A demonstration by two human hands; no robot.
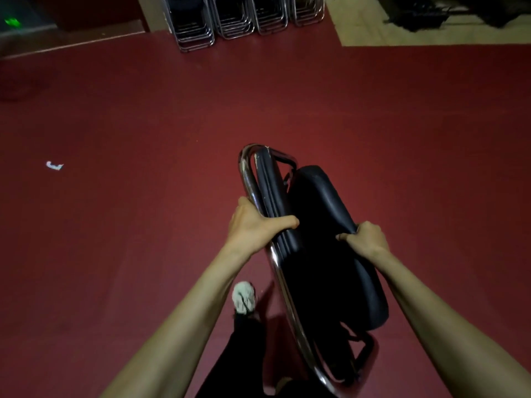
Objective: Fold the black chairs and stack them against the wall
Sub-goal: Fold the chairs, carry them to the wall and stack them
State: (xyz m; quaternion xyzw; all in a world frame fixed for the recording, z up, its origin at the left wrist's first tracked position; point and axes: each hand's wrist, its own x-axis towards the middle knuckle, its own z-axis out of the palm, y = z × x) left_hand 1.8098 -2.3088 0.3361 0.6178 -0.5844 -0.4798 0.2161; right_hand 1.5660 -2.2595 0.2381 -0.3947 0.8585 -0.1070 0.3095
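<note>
Holding the black chair [316, 254] between them, left hand [253, 226] grips its frame [246, 173], right hand [366, 239] seemingly its seat [321, 196].

The left forearm [184, 311] and right forearm [448, 311] are bare from elbow to wrist, as are the left hand [253, 225] and right hand [365, 237]. Lower down, 1 leg wears black trousers [247, 346] and 1 pale, greyish-white shoe [244, 295] with dark laces.
</note>
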